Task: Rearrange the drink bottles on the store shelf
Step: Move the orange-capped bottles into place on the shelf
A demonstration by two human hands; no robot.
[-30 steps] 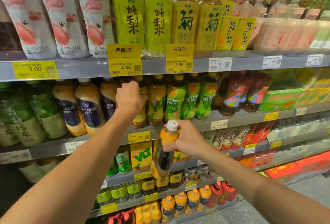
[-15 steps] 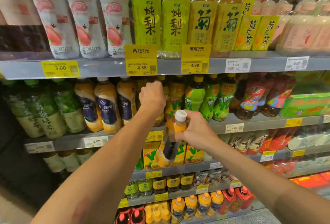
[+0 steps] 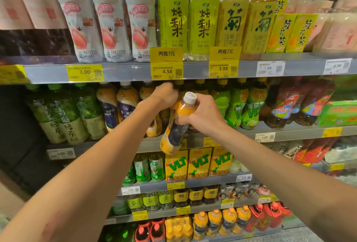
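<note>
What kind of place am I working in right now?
Most likely a supermarket drinks aisle: tiered shelves packed with bottled teas, price tags on each edge, and VLT drink cartons below.

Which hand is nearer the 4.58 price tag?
Left. The left hand is just below the 4.58 tag; the right hand is lower and to its right, gripping the bottle.

The right hand [image 3: 204, 115] holds a milk tea bottle [image 3: 176, 126] tilted in front of the second shelf [image 3: 289, 132], cap up. The left hand [image 3: 164, 95] reaches into that shelf just left of it, among the bottles standing there. Green tea bottles [image 3: 63, 114] stand at the shelf's left end, lemon tea bottles [image 3: 241, 104] to the right. Lemon tea cartons [image 3: 199, 164] sit on the shelf below.
</note>
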